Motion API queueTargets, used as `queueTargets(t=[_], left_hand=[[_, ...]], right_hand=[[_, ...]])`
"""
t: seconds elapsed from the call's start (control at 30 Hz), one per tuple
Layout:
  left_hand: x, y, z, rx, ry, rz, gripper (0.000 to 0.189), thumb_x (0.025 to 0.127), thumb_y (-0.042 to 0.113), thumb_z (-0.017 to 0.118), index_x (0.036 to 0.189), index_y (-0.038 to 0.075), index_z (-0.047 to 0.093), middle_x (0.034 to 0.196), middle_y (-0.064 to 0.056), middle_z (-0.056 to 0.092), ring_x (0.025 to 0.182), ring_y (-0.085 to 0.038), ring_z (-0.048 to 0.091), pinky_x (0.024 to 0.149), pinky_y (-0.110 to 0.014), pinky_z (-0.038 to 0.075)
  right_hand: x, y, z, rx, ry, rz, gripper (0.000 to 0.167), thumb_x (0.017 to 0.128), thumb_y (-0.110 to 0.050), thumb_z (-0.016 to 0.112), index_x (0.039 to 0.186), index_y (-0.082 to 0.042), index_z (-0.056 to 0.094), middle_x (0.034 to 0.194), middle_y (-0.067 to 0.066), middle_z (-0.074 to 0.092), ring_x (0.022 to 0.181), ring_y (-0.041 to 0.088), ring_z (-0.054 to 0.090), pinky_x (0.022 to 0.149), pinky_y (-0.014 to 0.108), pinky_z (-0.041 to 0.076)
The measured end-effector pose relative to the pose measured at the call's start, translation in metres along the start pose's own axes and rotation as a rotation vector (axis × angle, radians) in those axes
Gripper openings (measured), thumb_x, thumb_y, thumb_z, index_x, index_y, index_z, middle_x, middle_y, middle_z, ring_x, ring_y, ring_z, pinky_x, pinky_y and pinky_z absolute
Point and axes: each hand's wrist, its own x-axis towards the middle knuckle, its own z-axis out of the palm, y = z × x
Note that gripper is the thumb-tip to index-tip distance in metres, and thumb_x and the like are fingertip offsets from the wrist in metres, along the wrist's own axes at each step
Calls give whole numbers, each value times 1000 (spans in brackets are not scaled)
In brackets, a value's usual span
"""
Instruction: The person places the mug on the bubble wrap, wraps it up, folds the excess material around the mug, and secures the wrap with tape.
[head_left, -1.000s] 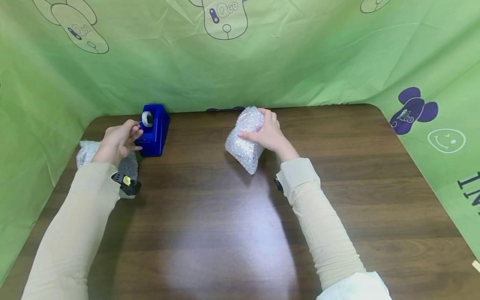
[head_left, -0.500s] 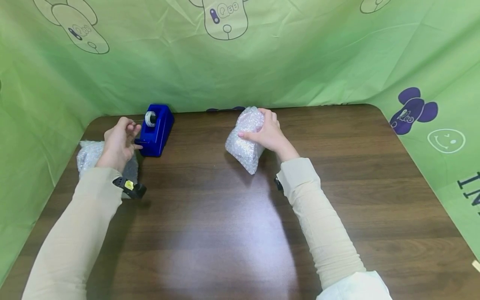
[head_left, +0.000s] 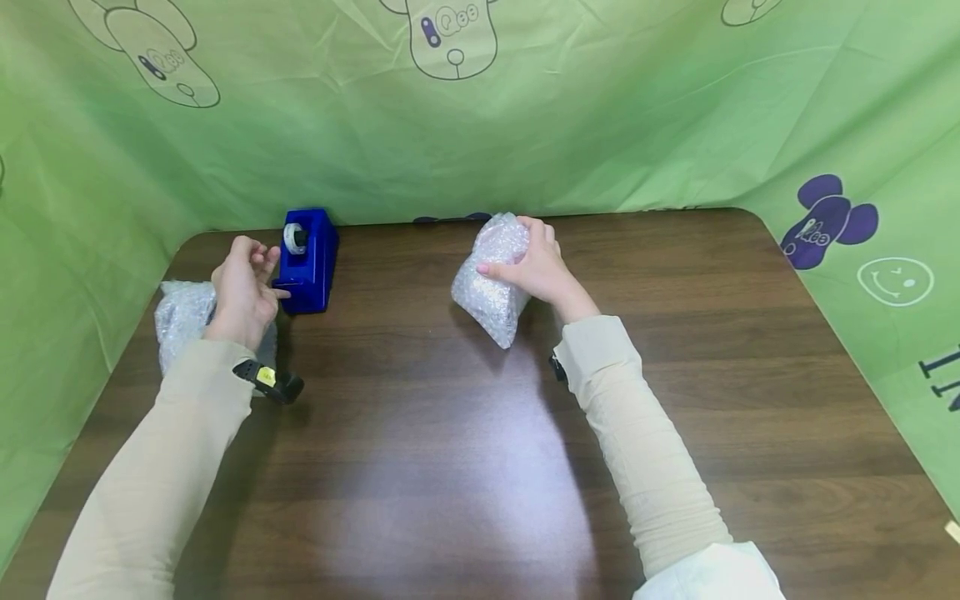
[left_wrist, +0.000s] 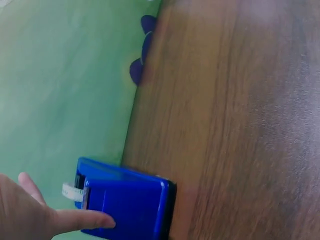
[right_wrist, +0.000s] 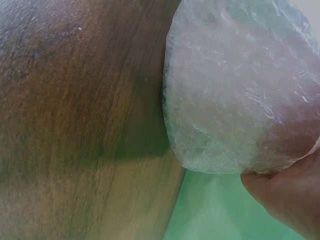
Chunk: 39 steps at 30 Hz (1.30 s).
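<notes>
In the head view my left hand [head_left: 246, 296] is at the left side of a blue tape dispenser [head_left: 309, 262]. Its straight thumb [left_wrist: 85, 221] rests on the dispenser's front part, and the other fingers are raised beside it, loosely bent. Whether they hold any tape cannot be made out. A white tape roll [head_left: 295, 239] sits in the dispenser. Farther right, my right hand [head_left: 542, 265] grips a bubble-wrapped bundle [head_left: 487, 287] from its right side, thumb in front and fingers behind. The clear wrap hides what is inside.
Another piece of bubble wrap [head_left: 178, 321] lies at the table's left, partly under my left forearm. The brown wooden table [head_left: 420, 433] ends at a printed green cloth [head_left: 600, 125] along the back and sides.
The dispenser shifted slightly right, then back left. My left wrist moved a little right while its fingertips drew slightly back from the tape roll. The right hand and its bundle stayed put.
</notes>
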Motion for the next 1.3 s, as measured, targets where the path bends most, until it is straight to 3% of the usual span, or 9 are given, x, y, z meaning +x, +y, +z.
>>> queueTargets(t=[0.17, 0.37, 0.5, 0.7, 0.93, 1.13, 1.3], left_hand=[[0, -6, 1, -45, 18, 35, 40, 90, 9, 48, 50, 10, 51, 45, 3, 53, 64, -7, 64, 115, -49, -24], [-2, -8, -3, -84, -14, 35, 40, 89, 9, 49, 49, 8, 51, 47, 1, 57, 76, -8, 69, 117, -45, -23], [-6, -7, -5, 44, -38, 20, 38, 91, 13, 53, 53, 11, 56, 46, 3, 57, 86, -7, 70, 118, -43, -21], [-13, 1, -9, 299, -91, -67, 43, 93, 36, 59, 54, 16, 58, 49, 8, 57, 69, -1, 69, 118, -47, -18], [-16, 6, -12, 414, -135, -175, 47, 96, 31, 54, 52, 16, 57, 47, 8, 55, 64, -1, 69, 118, -49, -17], [-17, 5, -15, 520, -146, -188, 43, 95, 29, 56, 54, 16, 58, 59, 10, 60, 64, -1, 69, 119, -50, -10], [-19, 4, -16, 579, -169, -222, 44, 97, 29, 53, 55, 18, 55, 50, 8, 55, 63, 0, 69, 121, -50, -5]], right_hand=[[1, 1, 1, 4, -1, -2, 103, 72, -45, 80, 148, -13, 19, 147, 14, 25, 132, 30, 29, 109, 47, 36], [0, 0, 0, 5, 3, -6, 103, 72, -44, 81, 148, -13, 19, 146, 15, 25, 132, 32, 29, 109, 49, 35], [0, -1, 1, 11, -1, -4, 103, 72, -44, 81, 148, -12, 20, 146, 15, 25, 133, 31, 29, 109, 49, 35], [0, -1, 1, 10, 8, -4, 102, 71, -44, 81, 147, -13, 20, 146, 14, 26, 132, 31, 29, 109, 48, 35], [0, -1, 1, 11, 7, -4, 102, 72, -43, 81, 148, -12, 20, 146, 15, 25, 133, 31, 29, 110, 48, 34], [2, 0, 2, 4, 10, -8, 102, 71, -43, 81, 147, -12, 20, 145, 15, 26, 132, 31, 29, 110, 47, 35], [1, 0, 1, 0, 16, -14, 101, 72, -44, 81, 147, -12, 21, 144, 15, 26, 132, 32, 29, 109, 48, 36]])
